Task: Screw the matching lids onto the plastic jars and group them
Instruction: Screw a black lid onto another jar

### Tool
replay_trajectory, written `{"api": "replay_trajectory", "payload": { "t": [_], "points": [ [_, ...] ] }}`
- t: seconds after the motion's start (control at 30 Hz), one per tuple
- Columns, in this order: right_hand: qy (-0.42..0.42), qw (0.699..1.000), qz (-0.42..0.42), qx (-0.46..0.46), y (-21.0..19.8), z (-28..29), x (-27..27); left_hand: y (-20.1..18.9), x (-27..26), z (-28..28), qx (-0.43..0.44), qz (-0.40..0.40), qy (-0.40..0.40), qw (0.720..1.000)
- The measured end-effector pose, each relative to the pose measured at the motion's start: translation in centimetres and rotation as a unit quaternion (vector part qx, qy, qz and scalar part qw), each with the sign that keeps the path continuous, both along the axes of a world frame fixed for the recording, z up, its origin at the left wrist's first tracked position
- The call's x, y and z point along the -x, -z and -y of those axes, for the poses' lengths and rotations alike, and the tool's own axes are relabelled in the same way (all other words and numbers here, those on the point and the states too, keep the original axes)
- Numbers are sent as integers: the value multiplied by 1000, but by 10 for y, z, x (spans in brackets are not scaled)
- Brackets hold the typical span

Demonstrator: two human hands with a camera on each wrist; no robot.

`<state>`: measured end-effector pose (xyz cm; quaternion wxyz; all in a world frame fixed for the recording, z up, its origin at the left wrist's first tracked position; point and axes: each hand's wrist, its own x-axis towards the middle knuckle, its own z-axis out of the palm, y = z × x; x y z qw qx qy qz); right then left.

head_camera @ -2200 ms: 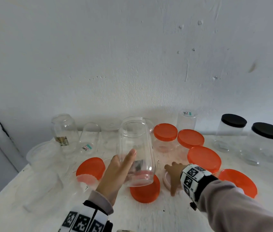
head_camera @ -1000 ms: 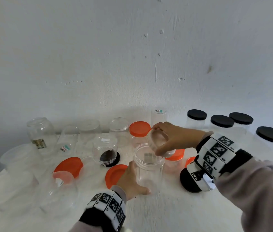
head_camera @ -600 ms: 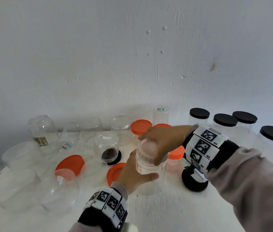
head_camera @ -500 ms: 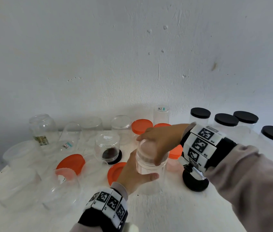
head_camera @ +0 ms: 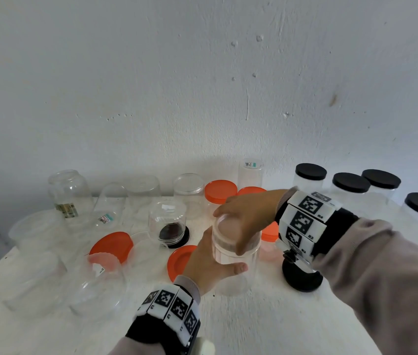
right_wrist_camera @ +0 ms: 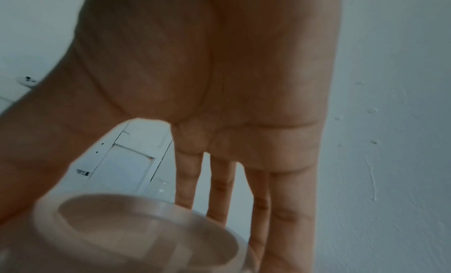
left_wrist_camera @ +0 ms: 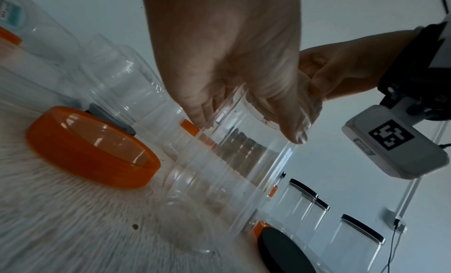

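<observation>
The right hand [head_camera: 247, 216] is cupped over a clear lid [head_camera: 228, 233], thumb at the near edge and fingers draped down the far side, grasping it around its rim; a second ago this hand held the lid in the air above the open mouth, and since then it has come down so the lid sits on top of the clear jar [head_camera: 236, 267]. The left hand [head_camera: 207, 262] wraps the jar's upper wall just below the lid, thumb across the front, steadying it upright on the white table [head_camera: 254, 324], as it did a second ago. That means seating is done and the twist is probably under way or about to start; whether the threads have caught cannot be told. Outward from the jar: an upturned orange lid [head_camera: 179, 260] lies at 9 o'clock, touching or just beside the left wrist side; a loose black lid [head_camera: 302, 278] at 3 o'clock; an inverted jar on a black lid [head_camera: 169, 222] at 10 o'clock; the black-lidded jars [head_camera: 351, 190] already grouped at 2 o'clock near the wall.
</observation>
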<state>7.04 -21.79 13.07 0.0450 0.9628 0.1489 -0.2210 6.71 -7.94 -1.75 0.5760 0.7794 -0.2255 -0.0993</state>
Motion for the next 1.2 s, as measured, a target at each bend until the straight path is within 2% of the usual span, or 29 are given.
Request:
{"api": "replay_trajectory", "payload": {
  "t": [0.3,0.43,0.57,0.87,1.03,1.2],
  "points": [
    [38,999,16,9,6,0,2,-5,2,0,-1,12,6,1000],
    [14,1000,-11,19,1,-1,2,-4,2,0,-7,4,-4,1000],
    [9,1000,-2,0,3,0,-1,-4,2,1,-12,3,-5,1000],
    [66,998,17,-17,13,1,-1,-4,3,0,-18,10,-8,1000],
    [23,1000,-21,-1,2,0,-2,-3,2,1,-21,1,-15,1000],
    [2,1000,4,-15,3,0,-4,-2,2,0,-18,4,-15,1000]
  ]
}}
